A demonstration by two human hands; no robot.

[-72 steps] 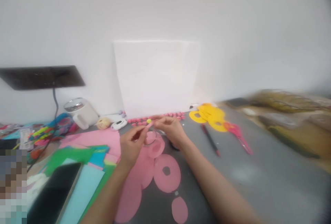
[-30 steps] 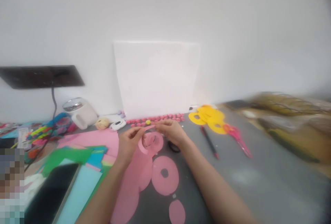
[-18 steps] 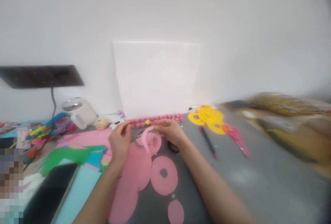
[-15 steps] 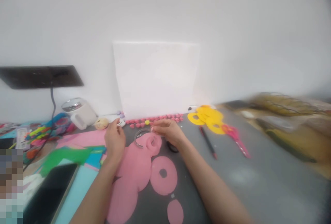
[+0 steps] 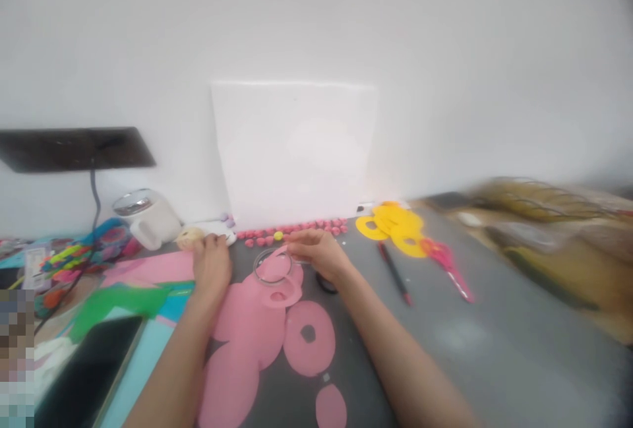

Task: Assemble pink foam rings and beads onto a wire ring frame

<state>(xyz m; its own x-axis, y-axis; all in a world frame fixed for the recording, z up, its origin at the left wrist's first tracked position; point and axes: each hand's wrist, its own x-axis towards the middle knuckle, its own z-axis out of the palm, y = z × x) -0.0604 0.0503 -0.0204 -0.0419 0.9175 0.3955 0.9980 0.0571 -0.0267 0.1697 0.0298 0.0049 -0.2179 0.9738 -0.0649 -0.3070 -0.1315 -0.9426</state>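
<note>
My right hand (image 5: 319, 253) pinches the edge of a pink paper ring (image 5: 283, 291) that lies over a clear round ring (image 5: 258, 270) on the grey table (image 5: 494, 349). My left hand (image 5: 211, 264) has reached left and rests its fingertips on a small white object (image 5: 226, 237) next to a beige ball (image 5: 186, 237); whether it grips it is unclear. Larger pink paper discs (image 5: 247, 322) and a pink disc with a hole (image 5: 309, 342) lie just in front of my hands.
A row of pink beads (image 5: 306, 226) with one yellow bead (image 5: 278, 235) runs below a white board (image 5: 294, 151). Yellow paper rings (image 5: 395, 225), pink scissors (image 5: 448, 263) and a red pen (image 5: 393, 273) lie right. A white mug (image 5: 146, 217), coloured sheets (image 5: 123, 299) and a phone (image 5: 91, 375) sit left.
My left hand let go of the pink ring and moved left to the small white object. The pink ring dropped flat onto the table under my right hand.
</note>
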